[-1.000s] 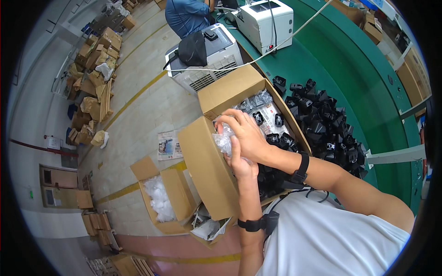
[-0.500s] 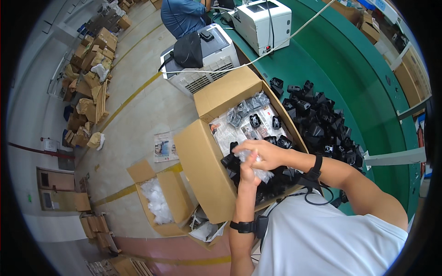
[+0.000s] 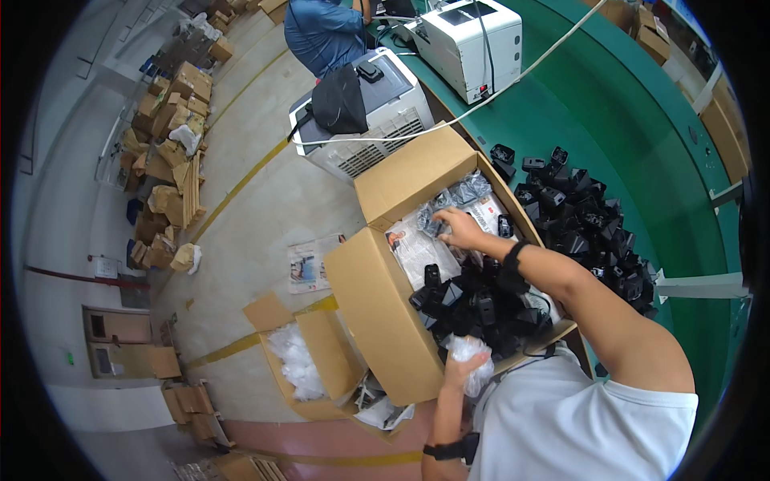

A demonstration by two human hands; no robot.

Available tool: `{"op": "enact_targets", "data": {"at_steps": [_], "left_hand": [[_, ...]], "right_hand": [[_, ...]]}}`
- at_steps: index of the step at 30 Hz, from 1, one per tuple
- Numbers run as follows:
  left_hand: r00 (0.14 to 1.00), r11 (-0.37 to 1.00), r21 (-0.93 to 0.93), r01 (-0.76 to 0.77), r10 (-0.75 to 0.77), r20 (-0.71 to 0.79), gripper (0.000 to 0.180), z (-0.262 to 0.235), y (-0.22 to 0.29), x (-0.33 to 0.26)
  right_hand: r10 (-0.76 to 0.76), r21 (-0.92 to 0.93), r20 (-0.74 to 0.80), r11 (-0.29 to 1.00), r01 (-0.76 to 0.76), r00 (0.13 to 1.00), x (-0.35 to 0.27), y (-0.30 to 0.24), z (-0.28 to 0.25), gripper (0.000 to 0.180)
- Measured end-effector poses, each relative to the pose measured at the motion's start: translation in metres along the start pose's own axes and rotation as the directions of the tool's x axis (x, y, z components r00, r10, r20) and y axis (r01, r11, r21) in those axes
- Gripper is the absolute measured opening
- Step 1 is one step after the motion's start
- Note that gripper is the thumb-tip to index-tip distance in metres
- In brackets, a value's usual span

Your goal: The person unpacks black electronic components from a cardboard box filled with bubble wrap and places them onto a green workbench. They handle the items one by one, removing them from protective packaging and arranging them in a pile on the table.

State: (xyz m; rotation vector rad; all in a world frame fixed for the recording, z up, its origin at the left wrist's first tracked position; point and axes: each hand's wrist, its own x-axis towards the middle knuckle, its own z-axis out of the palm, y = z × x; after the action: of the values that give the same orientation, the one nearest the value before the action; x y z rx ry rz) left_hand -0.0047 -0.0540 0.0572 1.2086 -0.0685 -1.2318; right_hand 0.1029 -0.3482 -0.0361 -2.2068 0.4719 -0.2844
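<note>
My left hand is closed around a crumpled clear plastic bag at the near edge of a large open cardboard box. Deeper in that box, my right hand reaches over newspaper, thumb and fingers apart, beside grey plastic-wrapped pieces. What lies directly under its palm is hidden. Between my hands, black plastic housings are heaped in the near part of the box. One black housing lies apart on the newspaper, right of my right hand.
More black housings are piled on the green table. A white machine and a grey-white wheeled-looking unit stand beyond. A smaller carton with clear bags is at left. A person sits at the far end.
My hands, together over the box before, have separated. The left drew back nearer to me with the plastic bag; the right moved away to the far part of the box. The view shifted slightly.
</note>
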Motion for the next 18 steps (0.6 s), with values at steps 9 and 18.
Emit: {"op": "enact_targets", "data": {"at_steps": [9, 18], "left_hand": [[0.984, 0.988, -0.154, 0.01, -0.037, -0.174, 0.024, -0.026, -0.028, -0.055], [0.976, 0.998, 0.016, -0.068, 0.069, -0.208, 0.025, -0.031, 0.001, -0.029]], "right_hand": [[-0.352, -0.608, -0.045, 0.753, 0.254, 0.935, 0.042, 0.048, 0.045, 0.012], [0.329, 0.697, 0.115, 0.645, -0.312, 0.937, 0.012, 0.003, 0.002, 0.018]]}}
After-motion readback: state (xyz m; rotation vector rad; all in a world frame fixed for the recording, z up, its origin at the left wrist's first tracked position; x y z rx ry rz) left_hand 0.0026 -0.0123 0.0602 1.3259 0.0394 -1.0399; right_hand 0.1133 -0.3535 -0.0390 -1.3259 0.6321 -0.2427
